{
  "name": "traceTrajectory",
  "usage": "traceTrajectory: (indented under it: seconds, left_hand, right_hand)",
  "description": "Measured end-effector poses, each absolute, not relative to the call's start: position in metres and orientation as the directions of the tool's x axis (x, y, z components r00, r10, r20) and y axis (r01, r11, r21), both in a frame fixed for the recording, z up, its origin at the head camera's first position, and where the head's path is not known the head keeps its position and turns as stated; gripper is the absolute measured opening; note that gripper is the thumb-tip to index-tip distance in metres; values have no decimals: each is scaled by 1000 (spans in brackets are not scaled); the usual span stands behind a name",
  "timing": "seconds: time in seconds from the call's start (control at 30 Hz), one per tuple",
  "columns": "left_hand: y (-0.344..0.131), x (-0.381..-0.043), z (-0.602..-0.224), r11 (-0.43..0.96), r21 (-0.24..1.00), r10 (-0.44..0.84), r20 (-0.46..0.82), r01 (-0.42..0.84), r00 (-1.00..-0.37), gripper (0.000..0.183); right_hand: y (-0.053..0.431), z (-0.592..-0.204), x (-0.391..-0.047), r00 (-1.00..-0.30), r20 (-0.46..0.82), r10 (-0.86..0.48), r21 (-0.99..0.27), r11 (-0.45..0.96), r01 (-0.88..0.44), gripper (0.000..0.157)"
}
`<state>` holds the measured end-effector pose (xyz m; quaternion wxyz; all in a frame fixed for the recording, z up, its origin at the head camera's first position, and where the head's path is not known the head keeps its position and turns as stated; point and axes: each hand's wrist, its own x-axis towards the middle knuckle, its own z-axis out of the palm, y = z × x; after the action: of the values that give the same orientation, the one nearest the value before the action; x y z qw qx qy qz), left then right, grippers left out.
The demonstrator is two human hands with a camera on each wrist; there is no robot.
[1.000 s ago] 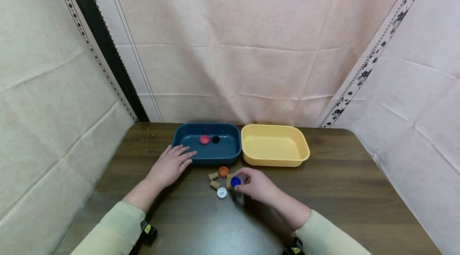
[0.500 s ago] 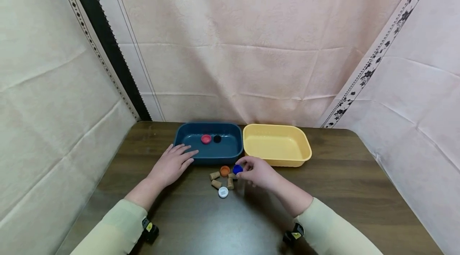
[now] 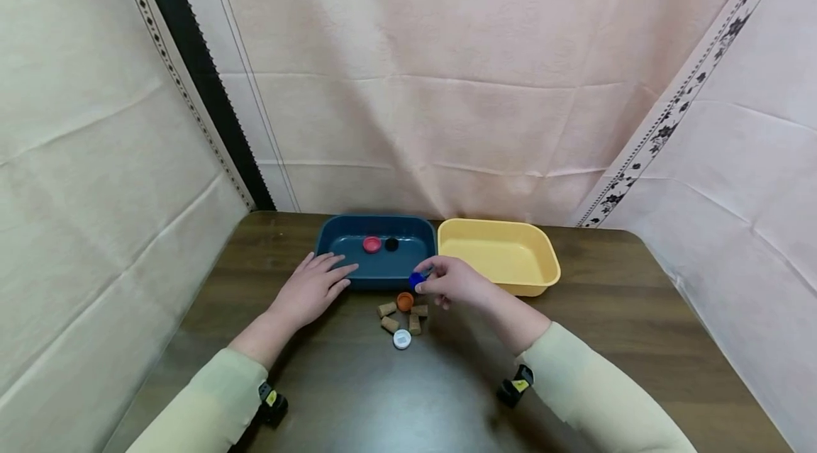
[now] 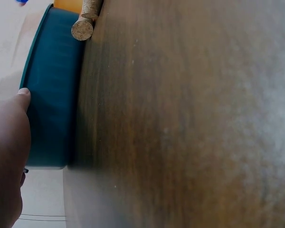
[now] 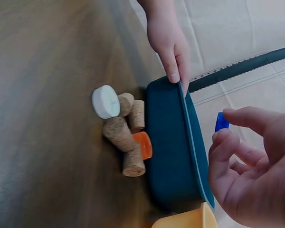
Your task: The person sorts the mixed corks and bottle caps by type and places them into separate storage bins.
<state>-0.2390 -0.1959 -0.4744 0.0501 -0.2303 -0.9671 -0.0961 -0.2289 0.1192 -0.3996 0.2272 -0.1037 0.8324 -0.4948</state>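
Right hand [image 3: 454, 281]: is pinching the blue cap [image 5: 222, 122] between thumb and finger, with just the cap filling the gap.
Blue cap: is sitting up off the table [image 3: 357, 396], near the front right corner of the blue tray [image 3: 389, 268]; I cannot tell if it is inside the rim.
Left hand [image 3: 310, 290]: is resting on the blue tray's front left edge, fingers long and spread, thumb touching the rim.
Blue tray: is holding a red cap [image 3: 372, 244] and a black cap [image 3: 392, 244], side by side.
Yellow tray [image 3: 498, 254]: is standing just to the right of the blue tray.
Corks [image 3: 415, 325]: four are lying on the table in front of the blue tray.
Orange cap [image 3: 405, 301]: is lying by the corks, on the tray side.
White cap [image 3: 402, 339]: is lying by the corks, closest to the person.
Cloth [image 3: 408, 120]: is hanging behind the table.
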Motion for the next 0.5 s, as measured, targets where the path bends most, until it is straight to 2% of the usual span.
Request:
traceTrajectory:
  seconds: [0.5]
  left_hand:
    - [-196,-239,-473,890,150,417,114,430,-902,43]
  right_hand:
    - [83,-388,-282,-784,-459,-418,-881,327,341,39]
